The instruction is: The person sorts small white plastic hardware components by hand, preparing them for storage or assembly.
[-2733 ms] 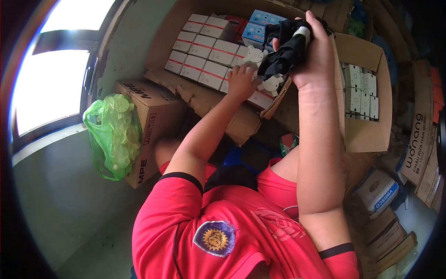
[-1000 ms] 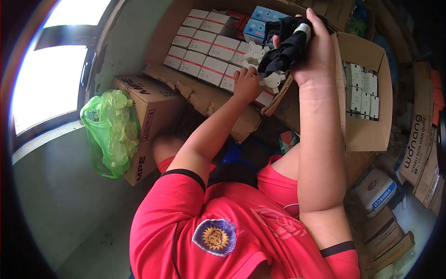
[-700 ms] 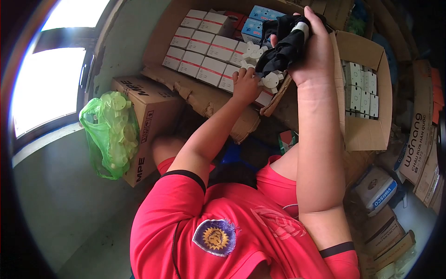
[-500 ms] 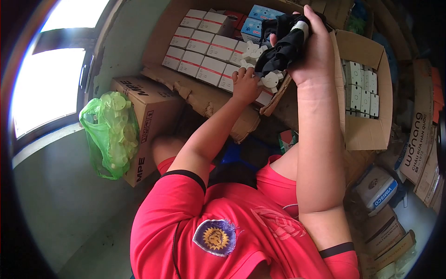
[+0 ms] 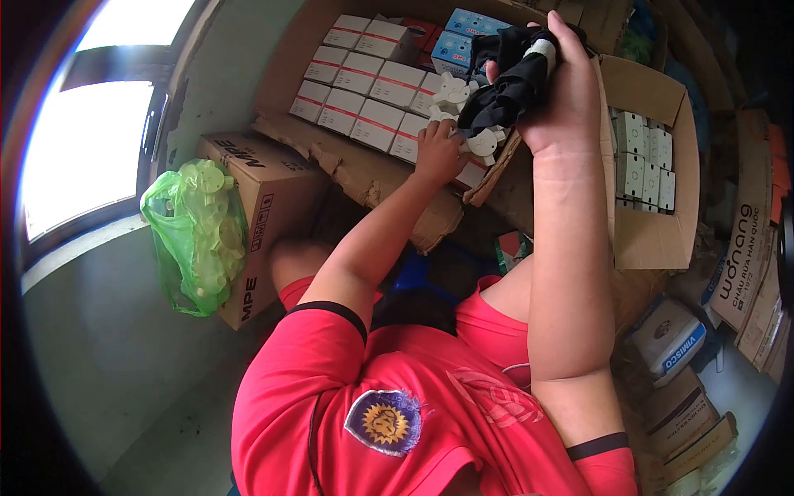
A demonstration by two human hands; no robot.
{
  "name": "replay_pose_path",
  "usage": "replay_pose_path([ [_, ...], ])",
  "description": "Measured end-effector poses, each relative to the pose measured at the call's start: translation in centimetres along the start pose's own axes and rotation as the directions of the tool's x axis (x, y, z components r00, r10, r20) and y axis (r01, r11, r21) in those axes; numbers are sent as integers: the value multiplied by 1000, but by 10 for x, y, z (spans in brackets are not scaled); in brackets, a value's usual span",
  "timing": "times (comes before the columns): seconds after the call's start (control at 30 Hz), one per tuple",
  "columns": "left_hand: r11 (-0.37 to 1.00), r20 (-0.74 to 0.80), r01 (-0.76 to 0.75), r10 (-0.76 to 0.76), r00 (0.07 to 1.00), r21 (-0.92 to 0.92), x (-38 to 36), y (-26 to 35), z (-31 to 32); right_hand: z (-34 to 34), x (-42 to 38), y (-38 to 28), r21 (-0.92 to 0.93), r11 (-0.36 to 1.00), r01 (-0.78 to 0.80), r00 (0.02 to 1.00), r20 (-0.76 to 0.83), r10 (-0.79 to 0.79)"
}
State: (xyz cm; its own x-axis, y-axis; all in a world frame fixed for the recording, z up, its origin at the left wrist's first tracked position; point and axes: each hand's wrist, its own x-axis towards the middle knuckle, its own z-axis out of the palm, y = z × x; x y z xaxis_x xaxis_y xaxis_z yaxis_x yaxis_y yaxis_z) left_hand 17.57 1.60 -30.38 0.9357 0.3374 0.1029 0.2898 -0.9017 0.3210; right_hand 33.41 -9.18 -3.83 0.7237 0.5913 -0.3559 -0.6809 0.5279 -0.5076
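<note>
My left hand (image 5: pixel 440 151) reaches over the front edge of a big cardboard carton (image 5: pixel 372 186). Its fingers are curled against a white round plastic junction box (image 5: pixel 442 114), mostly hidden by them. Similar junction boxes (image 5: pixel 482 145) lie to the right, under and beside a bundle of black cloth (image 5: pixel 500 99). My raised right hand (image 5: pixel 562 107) grips that cloth, which has a pale grey band; part of the hand is behind it. Rows of small white boxes with red stripes (image 5: pixel 376 122) fill the carton left of my hands. Blue printed boxes (image 5: pixel 453 51) sit behind.
A green plastic bag (image 5: pixel 178 273) of pale round fittings hangs beside a brown carton (image 5: pixel 269 215) on the left. An open carton (image 5: pixel 657 240) with white rectangular boxes (image 5: pixel 633 169) stands on the right. Flattened cartons (image 5: pixel 740 264) and a white-and-blue pack (image 5: pixel 674 335) lie farther right.
My right hand and the black cloth have shifted very slightly to the right. My left hand stays in nearly the same place at the junction box.
</note>
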Motion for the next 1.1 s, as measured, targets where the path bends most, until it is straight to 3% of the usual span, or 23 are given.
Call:
replay_pose_path([
  [0.67,999,-50,23,-25,998,-45,0,6,-11,-3,3,1,-6,1000,-27,1000,17,27],
  [0.77,999,-214,51,-49,976,2,4,-2,-5,-4,4,1,-12,1000,-28,999,17,28],
  [0.87,988,-204,155,-155,967,-15,7,-12,-10,-2,3,2,-22,1000,-19,1000,13,19],
  [1.1,970,-109,240,-242,964,-25,14,-21,-19,-1,3,3,-20,1000,-19,1000,4,19],
])
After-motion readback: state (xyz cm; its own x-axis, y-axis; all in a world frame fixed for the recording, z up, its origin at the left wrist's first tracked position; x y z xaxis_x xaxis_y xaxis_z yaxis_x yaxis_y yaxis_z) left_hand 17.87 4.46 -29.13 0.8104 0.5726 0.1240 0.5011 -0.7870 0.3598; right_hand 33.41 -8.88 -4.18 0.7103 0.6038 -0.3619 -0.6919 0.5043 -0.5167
